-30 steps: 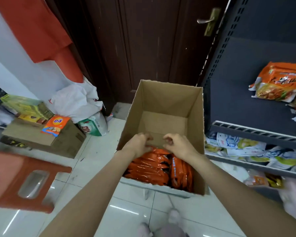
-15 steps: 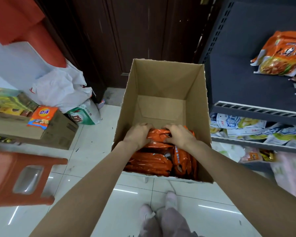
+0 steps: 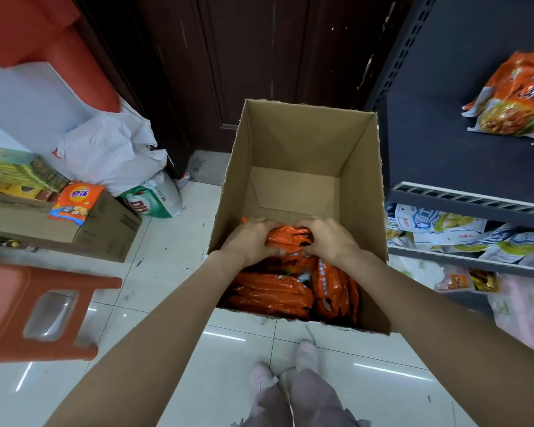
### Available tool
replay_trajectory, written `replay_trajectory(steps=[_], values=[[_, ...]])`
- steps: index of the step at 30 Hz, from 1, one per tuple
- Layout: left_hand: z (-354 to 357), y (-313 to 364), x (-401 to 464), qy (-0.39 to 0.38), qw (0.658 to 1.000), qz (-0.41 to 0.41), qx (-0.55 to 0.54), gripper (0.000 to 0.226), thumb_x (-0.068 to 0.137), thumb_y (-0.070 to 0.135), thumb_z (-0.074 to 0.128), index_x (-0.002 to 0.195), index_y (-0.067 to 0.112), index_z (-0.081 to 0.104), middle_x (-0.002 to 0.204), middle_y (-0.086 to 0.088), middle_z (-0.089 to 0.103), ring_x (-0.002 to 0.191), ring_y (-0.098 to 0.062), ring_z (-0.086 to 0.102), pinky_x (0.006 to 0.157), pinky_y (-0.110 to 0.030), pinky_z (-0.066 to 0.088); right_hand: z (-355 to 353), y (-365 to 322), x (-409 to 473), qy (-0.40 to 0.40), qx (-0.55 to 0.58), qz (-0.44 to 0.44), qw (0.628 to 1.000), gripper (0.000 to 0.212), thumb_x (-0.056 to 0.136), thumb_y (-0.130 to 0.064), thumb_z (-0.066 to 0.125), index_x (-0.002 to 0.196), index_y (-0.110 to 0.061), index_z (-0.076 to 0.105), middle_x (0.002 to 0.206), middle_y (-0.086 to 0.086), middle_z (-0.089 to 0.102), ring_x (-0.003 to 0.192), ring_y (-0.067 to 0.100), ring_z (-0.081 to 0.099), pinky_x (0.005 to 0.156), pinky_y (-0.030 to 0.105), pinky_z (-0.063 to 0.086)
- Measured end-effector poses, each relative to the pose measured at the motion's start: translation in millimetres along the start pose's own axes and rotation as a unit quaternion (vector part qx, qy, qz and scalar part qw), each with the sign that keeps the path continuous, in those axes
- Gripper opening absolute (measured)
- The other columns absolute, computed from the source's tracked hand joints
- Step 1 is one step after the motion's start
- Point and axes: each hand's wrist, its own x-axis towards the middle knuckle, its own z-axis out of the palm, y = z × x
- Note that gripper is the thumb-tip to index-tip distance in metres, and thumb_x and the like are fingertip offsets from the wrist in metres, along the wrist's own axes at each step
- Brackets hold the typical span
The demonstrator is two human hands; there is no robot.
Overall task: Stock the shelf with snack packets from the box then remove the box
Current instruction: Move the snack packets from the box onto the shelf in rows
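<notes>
An open cardboard box (image 3: 296,143) stands on the tiled floor, its near half filled with orange snack packets (image 3: 272,291). Both my hands are inside it. My left hand (image 3: 250,241) and my right hand (image 3: 329,240) grip a bunch of orange packets (image 3: 289,238) from either side, fingers curled over its top. The dark metal shelf (image 3: 444,155) rises to the right of the box, with orange packets (image 3: 515,100) lying at its far right.
A lower shelf level (image 3: 463,241) holds white and yellow packets. A red plastic stool (image 3: 34,309) stands at the left. A closed carton (image 3: 84,232), a white bag (image 3: 111,152) and a dark door (image 3: 244,57) lie behind. My feet (image 3: 284,362) are close to the box.
My hands have closed on a bunch of orange packets and raised it a little above the stack. The view has tilted further down toward the box.
</notes>
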Motion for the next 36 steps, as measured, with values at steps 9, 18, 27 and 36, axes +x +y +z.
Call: replay_trajectory(steps=[9, 18, 27, 36], values=[[-12, 8, -7, 0.125, 0.990, 0.008, 0.062, 0.041, 0.084, 0.009, 0.063, 0.123, 0.020, 0.055, 0.120, -0.004, 0.059, 0.115, -0.025, 0.047, 0.092, -0.036, 0.043, -6, -13, -6, 0.135, 0.194, 0.046, 0.971, 0.015, 0.075, -0.009, 0.074, 0.087, -0.018, 0.073, 0.090, 0.001, 0.070, 0.088, 0.013, 0.062, 0.082, 0.025, 0.048], [-98, 48, -33, 0.280, 0.954, 0.086, 0.059, 0.032, 0.089, 0.025, 0.059, 0.121, 0.025, 0.060, 0.114, 0.002, 0.060, 0.112, -0.019, 0.047, 0.093, -0.033, 0.028, -101, -41, -39, 0.307, 0.255, -0.040, 0.916, 0.011, 0.079, -0.010, 0.070, 0.086, -0.019, 0.072, 0.090, -0.010, 0.067, 0.088, 0.005, 0.061, 0.083, 0.027, 0.051], [-159, 147, -29, 0.360, 0.907, 0.218, 0.033, 0.026, 0.092, 0.027, 0.057, 0.116, 0.024, 0.064, 0.107, 0.004, 0.062, 0.101, -0.016, 0.050, 0.091, -0.038, 0.042, -198, -12, -93, 0.436, 0.259, -0.071, 0.859, 0.014, 0.080, -0.009, 0.068, 0.082, -0.022, 0.071, 0.085, -0.007, 0.069, 0.086, 0.009, 0.064, 0.083, 0.034, 0.053], [-136, 273, 58, 0.179, 0.950, 0.240, 0.090, 0.094, 0.064, 0.055, 0.076, 0.141, 0.031, 0.027, 0.139, 0.002, 0.042, 0.127, -0.020, 0.038, 0.105, -0.045, 0.035, -263, 100, -130, 0.498, 0.159, -0.042, 0.852, 0.011, 0.079, -0.008, 0.069, 0.082, -0.017, 0.072, 0.083, -0.009, 0.065, 0.085, 0.008, 0.060, 0.080, 0.017, 0.042]])
